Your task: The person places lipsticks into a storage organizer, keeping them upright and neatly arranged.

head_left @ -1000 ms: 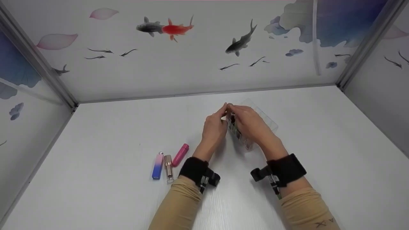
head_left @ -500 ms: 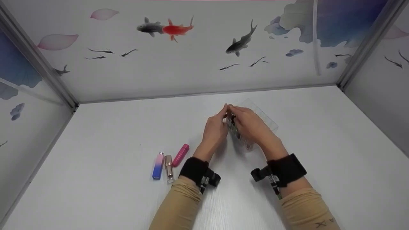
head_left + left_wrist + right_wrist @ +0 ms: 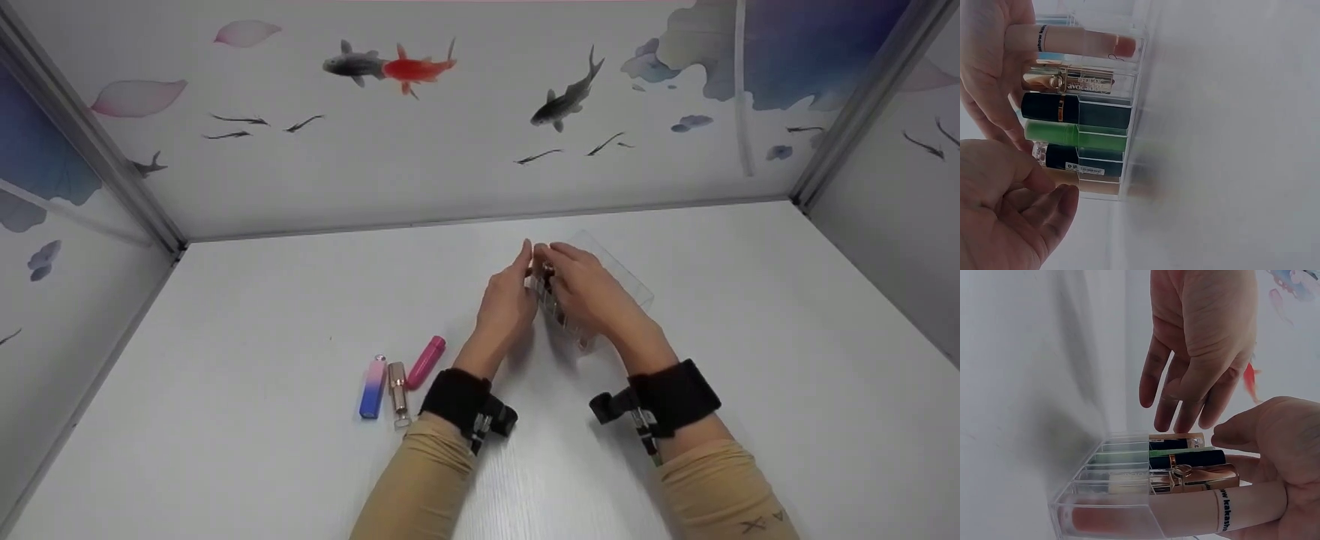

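A clear compartmented lipstick organizer (image 3: 634, 291) stands under both hands, with a row of lipsticks upright in its front slots. My left hand (image 3: 506, 304) is at the far left end of that row, thumb and fingertips beside the tan tube (image 3: 1103, 187). Over the organizer reaches my right hand (image 3: 592, 292), its fingers behind the tube tops and its thumb near the row's far end. In the row show a pale pink tube (image 3: 1190, 513), a gold lipstick (image 3: 1044, 83), a black tube (image 3: 1050, 108), a green tube (image 3: 1050, 132) and a black tube with a jewelled top (image 3: 1061, 156).
Left of my left forearm lie a pink-and-blue tube (image 3: 373, 388), a gold lipstick with a clear end (image 3: 398, 386) and a bright pink tube (image 3: 427, 362) on the white table (image 3: 247, 360). Printed panels (image 3: 465, 172) with fish enclose the back and sides.
The fingertips of both hands, close together at the row's far end before, have parted slightly, and the left index finger stands straighter. The organizer and the loose tubes stay in place.
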### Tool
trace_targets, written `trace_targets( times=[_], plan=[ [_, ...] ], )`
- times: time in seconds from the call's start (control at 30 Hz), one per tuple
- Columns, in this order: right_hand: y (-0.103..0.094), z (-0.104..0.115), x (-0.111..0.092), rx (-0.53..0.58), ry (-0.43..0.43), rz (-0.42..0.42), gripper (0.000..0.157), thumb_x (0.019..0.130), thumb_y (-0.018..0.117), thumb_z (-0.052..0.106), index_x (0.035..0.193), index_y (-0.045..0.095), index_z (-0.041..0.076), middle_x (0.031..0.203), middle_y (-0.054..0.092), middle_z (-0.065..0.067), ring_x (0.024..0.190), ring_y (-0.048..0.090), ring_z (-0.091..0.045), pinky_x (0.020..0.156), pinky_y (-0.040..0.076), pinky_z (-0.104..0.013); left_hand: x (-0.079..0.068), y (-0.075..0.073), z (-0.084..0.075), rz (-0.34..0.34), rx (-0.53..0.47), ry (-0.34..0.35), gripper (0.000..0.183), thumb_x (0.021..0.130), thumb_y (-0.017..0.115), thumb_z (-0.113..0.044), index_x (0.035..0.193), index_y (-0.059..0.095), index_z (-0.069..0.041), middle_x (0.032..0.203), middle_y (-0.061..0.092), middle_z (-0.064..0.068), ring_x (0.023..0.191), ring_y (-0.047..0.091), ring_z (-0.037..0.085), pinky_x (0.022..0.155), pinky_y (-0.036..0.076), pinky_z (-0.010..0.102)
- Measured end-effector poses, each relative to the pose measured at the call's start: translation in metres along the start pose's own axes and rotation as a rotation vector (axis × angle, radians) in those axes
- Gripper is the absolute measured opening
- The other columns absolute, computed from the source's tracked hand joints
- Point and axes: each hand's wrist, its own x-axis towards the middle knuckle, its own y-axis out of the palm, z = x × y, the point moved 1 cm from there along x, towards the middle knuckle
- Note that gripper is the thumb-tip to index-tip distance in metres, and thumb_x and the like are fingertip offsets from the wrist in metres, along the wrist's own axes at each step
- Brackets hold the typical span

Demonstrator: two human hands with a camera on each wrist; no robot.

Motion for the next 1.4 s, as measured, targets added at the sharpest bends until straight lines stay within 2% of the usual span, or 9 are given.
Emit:
trace_targets(
  times=[0.17,0.33,0.47,0.67,0.93,1.1,1.4],
  plan=[
    [-0.002,0.008,-0.004,0.014,-0.006,-0.058,0.045,0.099,0.049,0.000,0.143,0.048,-0.006,0.147,0.048,-0.028,0.137,0.046,-0.045,0.116,0.036,-0.055,-0.009,-0.010,-0.003,-0.055,-0.014,-0.011,0.070,0.097,0.057,-0.002,0.159,0.024,-0.008,0.143,0.058,0.015,0.128,0.060,0.027,0.108,0.048,0.039],
    [-0.004,0.018,-0.011,0.011,0.011,-0.103,0.044,0.099,0.050,0.001,0.143,0.049,-0.003,0.148,0.049,-0.025,0.138,0.045,-0.042,0.117,0.036,-0.054,-0.017,-0.019,-0.003,-0.079,-0.037,-0.033,0.069,0.097,0.058,-0.004,0.158,0.028,-0.009,0.153,0.049,0.011,0.129,0.059,0.023,0.107,0.049,0.038],
    [-0.002,0.026,-0.016,0.022,0.019,-0.130,0.043,0.100,0.051,0.001,0.142,0.050,-0.001,0.147,0.051,-0.023,0.138,0.046,-0.041,0.116,0.037,-0.052,-0.025,-0.025,-0.003,-0.102,-0.041,-0.018,0.066,0.096,0.059,-0.003,0.156,0.032,-0.010,0.152,0.050,0.011,0.128,0.060,0.024,0.105,0.050,0.038],
    [0.002,0.037,-0.023,0.016,-0.035,-0.220,0.040,0.097,0.054,-0.002,0.137,0.055,-0.002,0.137,0.058,-0.024,0.130,0.053,-0.041,0.110,0.044,-0.051,-0.038,-0.037,-0.003,-0.129,-0.065,0.034,0.057,0.095,0.058,-0.004,0.150,0.043,-0.010,0.140,0.061,0.009,0.119,0.065,0.023,0.100,0.053,0.038],
    [0.002,0.057,-0.032,0.016,-0.055,-0.286,0.036,0.097,0.056,0.001,0.133,0.059,0.002,0.130,0.064,-0.020,0.122,0.060,-0.036,0.104,0.050,-0.049,-0.059,-0.068,-0.003,-0.112,-0.120,0.023,0.047,0.095,0.058,-0.009,0.142,0.052,-0.014,0.121,0.070,0.006,0.108,0.068,0.021,0.093,0.055,0.039],
    [0.006,0.069,-0.037,0.067,-0.056,-0.250,0.031,0.098,0.058,0.005,0.129,0.063,0.002,0.123,0.069,-0.017,0.117,0.065,-0.033,0.100,0.052,-0.047,-0.076,-0.089,0.003,-0.085,-0.083,0.005,0.040,0.096,0.057,-0.013,0.136,0.057,-0.016,0.115,0.072,0.003,0.106,0.068,0.020,0.091,0.055,0.037],
    [0.017,0.092,-0.044,0.100,-0.037,-0.079,0.029,0.099,0.059,0.011,0.127,0.065,0.006,0.110,0.075,-0.012,0.101,0.072,-0.026,0.087,0.059,-0.043,-0.107,-0.123,0.020,-0.050,-0.023,-0.037,0.032,0.097,0.057,-0.015,0.128,0.064,-0.017,0.109,0.072,0.001,0.098,0.066,0.016,0.085,0.054,0.033]
  ],
)
